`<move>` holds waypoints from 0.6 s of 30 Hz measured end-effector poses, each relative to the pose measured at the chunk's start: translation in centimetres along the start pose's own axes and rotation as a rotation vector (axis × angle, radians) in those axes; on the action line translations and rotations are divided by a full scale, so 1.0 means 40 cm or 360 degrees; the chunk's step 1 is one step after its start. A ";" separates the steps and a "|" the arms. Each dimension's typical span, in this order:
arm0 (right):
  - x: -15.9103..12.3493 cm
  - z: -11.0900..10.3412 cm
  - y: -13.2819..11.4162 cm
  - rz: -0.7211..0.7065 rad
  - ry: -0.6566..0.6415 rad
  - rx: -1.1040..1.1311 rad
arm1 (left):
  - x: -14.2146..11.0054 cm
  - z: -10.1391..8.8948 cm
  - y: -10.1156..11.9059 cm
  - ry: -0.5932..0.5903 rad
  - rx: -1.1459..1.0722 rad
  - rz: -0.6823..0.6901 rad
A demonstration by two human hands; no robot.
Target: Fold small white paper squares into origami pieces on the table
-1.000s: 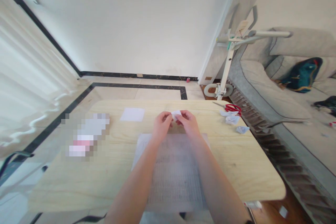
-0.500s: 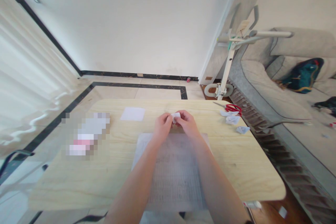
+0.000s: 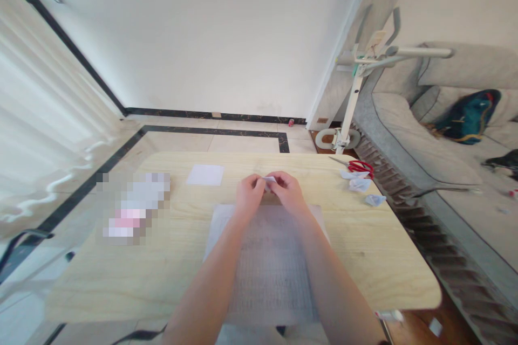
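Between my two hands is a small piece of white paper (image 3: 269,179), which looks folded. My left hand (image 3: 250,192) pinches its left side with thumb and fingers closed. On the other side, my right hand (image 3: 286,190) grips the paper the same way; the fingers cover most of it. Both hands are just above the wooden table (image 3: 178,269), beyond a large grey printed sheet (image 3: 275,269) that lies under my forearms. Left of my hands a flat square of white paper (image 3: 205,175) rests on the table.
At the right edge lie red-handled scissors (image 3: 360,167) beside crumpled or folded paper pieces (image 3: 359,184), with another folded paper (image 3: 375,200) nearer me. A blurred-out object (image 3: 137,205) is on the left. A grey sofa (image 3: 421,140) and white exercise machine (image 3: 350,102) stand beyond.
The paper between my fingers has tilted, and less of its white face shows now. My hands have barely shifted; the things on the table stay put.
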State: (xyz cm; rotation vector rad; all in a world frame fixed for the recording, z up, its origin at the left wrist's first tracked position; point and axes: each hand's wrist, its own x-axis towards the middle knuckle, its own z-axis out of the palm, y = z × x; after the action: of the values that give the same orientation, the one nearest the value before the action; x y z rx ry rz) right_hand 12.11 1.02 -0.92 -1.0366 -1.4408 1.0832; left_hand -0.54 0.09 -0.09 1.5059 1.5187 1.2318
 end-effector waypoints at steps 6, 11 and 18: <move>-0.004 0.008 -0.003 -0.0028 -0.0015 -0.0029 | 0.001 -0.004 0.009 -0.0011 -0.0290 -0.0238; -0.007 0.007 0.004 -0.0028 -0.0036 -0.0105 | 0.008 0.000 0.013 0.0010 -0.0525 -0.0360; -0.014 0.007 0.005 -0.0026 -0.0184 -0.0264 | 0.020 -0.003 -0.010 0.0082 -0.0575 -0.0404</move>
State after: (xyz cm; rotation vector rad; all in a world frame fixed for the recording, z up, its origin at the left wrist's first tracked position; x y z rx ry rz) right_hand 11.90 0.50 -1.26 -1.0908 -1.6519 1.0393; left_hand -0.91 0.91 -0.30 1.0232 1.3797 1.3152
